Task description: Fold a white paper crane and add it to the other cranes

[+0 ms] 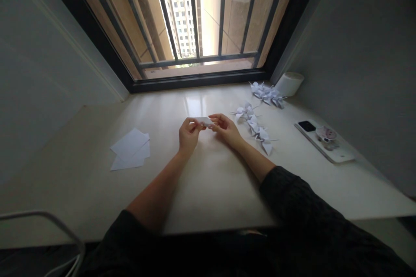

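Observation:
A small folded piece of white paper (204, 121) is held between both hands above the middle of the white tabletop (214, 199). My left hand (189, 133) pinches its left end between thumb and fingers. On the other end, my right hand (227, 129) grips it with thumb and fingertips. Fingers cover part of the paper, so its exact folded shape is hard to make out. Just right of my right hand lies a row of folded white paper cranes (255, 126). Flat white paper sheets (132, 149) lie overlapping to the left of my left hand.
More paper cranes (267, 94) are bunched near the window, beside a white roll (290, 84). A phone (325, 142) with a decorated grip lies at the right. A barred window (201, 77) is at the back, and a pale cable (48, 214) curves at the lower left.

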The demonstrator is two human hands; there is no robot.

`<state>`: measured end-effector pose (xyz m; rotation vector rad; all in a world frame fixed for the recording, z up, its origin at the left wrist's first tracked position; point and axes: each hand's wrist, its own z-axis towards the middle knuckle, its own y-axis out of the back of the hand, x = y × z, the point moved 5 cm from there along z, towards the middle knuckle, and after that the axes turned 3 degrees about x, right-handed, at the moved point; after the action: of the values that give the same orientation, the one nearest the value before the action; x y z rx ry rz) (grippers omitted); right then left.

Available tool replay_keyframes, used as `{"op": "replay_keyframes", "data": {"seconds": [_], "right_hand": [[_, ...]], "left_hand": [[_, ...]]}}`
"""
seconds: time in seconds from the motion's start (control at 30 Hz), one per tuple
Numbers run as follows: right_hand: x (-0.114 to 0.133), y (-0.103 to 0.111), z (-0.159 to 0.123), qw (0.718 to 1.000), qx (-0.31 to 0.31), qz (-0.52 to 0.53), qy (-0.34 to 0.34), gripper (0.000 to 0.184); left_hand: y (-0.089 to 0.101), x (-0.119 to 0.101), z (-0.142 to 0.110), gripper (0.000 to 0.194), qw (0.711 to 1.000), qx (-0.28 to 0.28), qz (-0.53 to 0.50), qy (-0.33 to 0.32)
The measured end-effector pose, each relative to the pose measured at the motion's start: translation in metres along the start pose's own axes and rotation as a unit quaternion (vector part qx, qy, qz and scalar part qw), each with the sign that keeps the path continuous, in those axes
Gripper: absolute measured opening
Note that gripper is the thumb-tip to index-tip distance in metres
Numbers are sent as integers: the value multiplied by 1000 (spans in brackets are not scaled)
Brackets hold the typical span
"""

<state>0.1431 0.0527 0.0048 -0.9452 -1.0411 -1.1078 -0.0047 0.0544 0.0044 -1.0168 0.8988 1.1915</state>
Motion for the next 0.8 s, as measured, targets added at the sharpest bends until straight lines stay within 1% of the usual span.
{"op": "replay_keyframes", "data": {"seconds": [0.07,0.13,0.2,0.3,0.4,0.5,0.57,0.63,0.8], "right_hand": [[-1,1,1,1000,-15,17,-4,38],[-3,3,1,999,-31,18,-2,35],[-5,4,2,999,-43,12,5,31],[-7,5,3,999,-48,14,15,30],[-9,3,3,999,-28,17,10,31],[-11,-2,1,1000,12,13,-7,30],[-12,-3,0,1000,25,11,-14,28],[-11,-3,0,1000,11,14,-13,27],[-5,5,-1,997,-77,16,9,23]], "left_hand": [[-3,0,-1,23,999,29,28,3],[-5,-2,-3,28,996,44,78,4],[-6,-4,-5,37,991,46,126,0],[-5,-7,-7,46,985,30,168,-9],[-2,-7,-6,45,983,11,182,-8],[1,-3,-5,41,983,-1,182,11],[2,-1,-5,39,983,-6,183,22],[2,0,-5,36,983,-6,182,27],[-1,-1,-5,35,986,27,159,30]]}}
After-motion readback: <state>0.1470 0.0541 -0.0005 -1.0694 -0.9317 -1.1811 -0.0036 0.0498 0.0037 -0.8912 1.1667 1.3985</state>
